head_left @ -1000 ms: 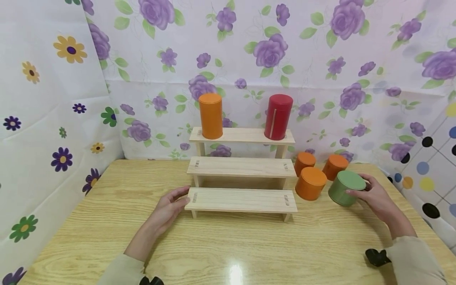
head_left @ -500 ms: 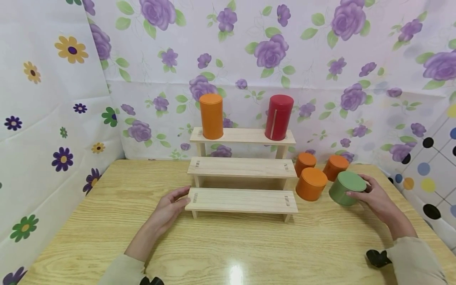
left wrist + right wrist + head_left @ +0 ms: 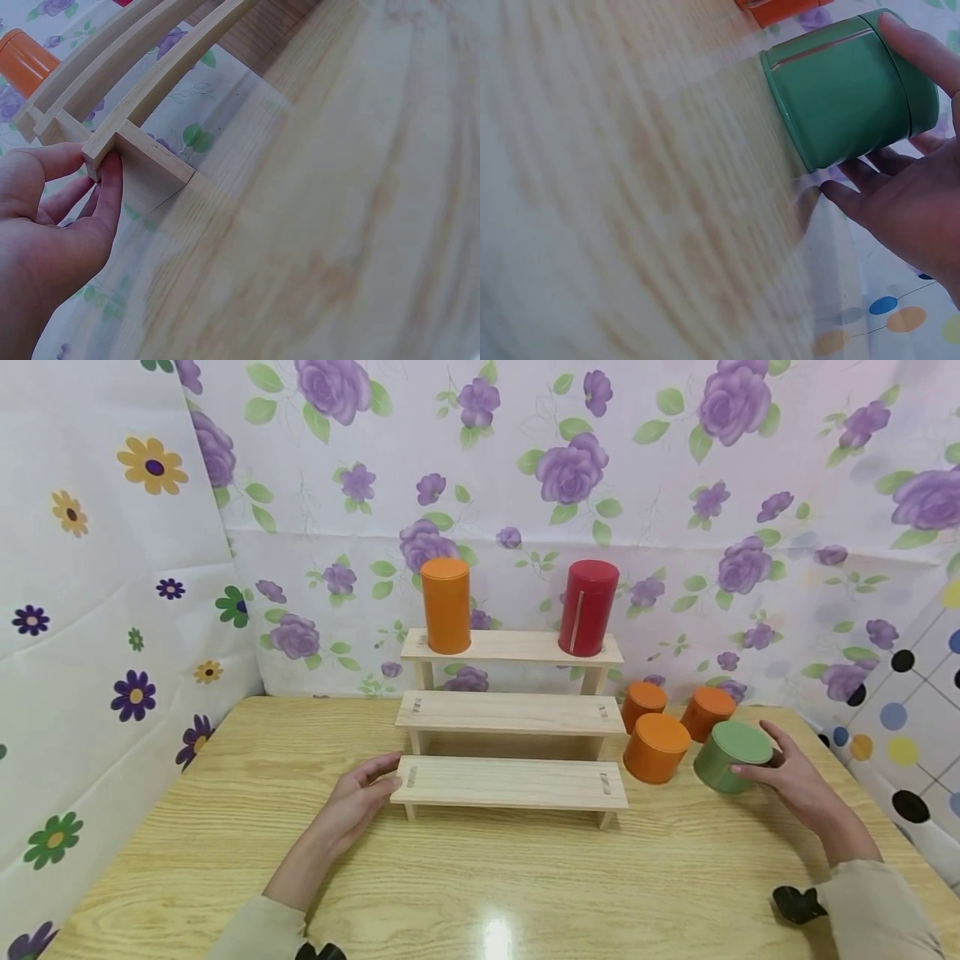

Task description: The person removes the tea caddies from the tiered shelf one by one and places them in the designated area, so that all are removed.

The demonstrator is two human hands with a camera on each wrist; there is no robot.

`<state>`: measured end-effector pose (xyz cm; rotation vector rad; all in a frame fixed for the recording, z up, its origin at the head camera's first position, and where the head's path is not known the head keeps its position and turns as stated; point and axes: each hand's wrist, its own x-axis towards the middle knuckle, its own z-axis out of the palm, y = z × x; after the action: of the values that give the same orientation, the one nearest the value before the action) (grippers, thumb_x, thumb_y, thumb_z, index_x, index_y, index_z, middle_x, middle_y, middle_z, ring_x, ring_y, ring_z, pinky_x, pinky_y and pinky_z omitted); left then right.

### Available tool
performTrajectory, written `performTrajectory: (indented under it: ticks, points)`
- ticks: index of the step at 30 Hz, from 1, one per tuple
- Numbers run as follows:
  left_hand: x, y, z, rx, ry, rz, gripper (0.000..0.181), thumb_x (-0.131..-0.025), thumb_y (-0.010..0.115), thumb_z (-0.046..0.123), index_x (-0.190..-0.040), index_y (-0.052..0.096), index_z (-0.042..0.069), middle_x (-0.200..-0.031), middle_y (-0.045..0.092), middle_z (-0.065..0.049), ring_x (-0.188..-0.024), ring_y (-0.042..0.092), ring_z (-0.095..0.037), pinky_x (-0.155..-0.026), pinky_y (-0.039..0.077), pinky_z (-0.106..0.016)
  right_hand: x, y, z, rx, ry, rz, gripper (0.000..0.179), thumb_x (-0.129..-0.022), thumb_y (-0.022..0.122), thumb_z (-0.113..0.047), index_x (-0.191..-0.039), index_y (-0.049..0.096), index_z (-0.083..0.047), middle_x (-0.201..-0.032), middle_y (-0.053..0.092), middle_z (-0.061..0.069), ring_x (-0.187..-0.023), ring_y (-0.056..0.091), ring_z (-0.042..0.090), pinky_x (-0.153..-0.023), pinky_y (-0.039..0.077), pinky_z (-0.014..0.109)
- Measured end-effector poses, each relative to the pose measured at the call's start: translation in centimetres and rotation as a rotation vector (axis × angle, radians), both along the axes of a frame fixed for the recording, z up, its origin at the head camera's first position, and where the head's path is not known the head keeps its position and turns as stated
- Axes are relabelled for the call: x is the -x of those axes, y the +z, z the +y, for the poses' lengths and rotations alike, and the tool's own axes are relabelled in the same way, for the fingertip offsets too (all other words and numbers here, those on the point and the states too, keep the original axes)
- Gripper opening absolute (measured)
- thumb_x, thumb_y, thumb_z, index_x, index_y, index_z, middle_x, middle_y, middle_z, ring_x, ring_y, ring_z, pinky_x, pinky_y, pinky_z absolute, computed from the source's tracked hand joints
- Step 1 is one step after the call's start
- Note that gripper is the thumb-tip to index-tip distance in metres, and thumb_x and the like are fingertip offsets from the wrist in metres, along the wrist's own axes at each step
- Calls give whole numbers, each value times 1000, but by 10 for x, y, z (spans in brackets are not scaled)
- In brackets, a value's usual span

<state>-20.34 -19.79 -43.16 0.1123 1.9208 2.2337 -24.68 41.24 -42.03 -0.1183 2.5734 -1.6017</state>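
Note:
My left hand (image 3: 358, 797) pinches the left end of the lowest board of a three-step wooden shelf rack (image 3: 510, 783). In the left wrist view, the thumb lies on top of the board and the fingers (image 3: 111, 187) are beneath it. Over on the right, my right hand (image 3: 801, 777) holds a short round green tin (image 3: 731, 760) standing on the table. Its thumb (image 3: 922, 49) presses near the lid and the other fingers reach around the far side, partly hidden. On the top step stand a tall orange tin (image 3: 446, 606) and a tall red tin (image 3: 588, 607).
Several short orange tins stand between the rack and the green tin, the nearest orange tin (image 3: 656, 749) close beside it. The wooden table (image 3: 465, 868) meets a flowered cloth (image 3: 337, 602) behind, with cloth-covered sides at left and right.
My right index finger has lifted slightly from the green tin's rim. The tin, the rack and my left hand stay in place.

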Motion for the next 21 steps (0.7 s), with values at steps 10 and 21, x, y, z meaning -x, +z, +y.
performTrajectory:
  ticks: [10,21]
  points:
    - [0,0,0,-2,-2,-9,55,-96,55,2,-145,32,-7,-143,30,-20,-116,43,-15,-92,41,-20,1,12,9,112,78,54,84,-102,49,-18,-153,-18,-18,-150,0,39,-116,40,-6,-84,39,13]
    - [0,0,-1,6,-10,-1,55,-96,55,3,-145,32,-8,-143,30,-20,-116,42,-16,-91,41,-20,-3,34,3,133,-66,149,69,-103,45,-30,-157,2,-22,-151,32,-1,-128,33,-3,-111,25,30]
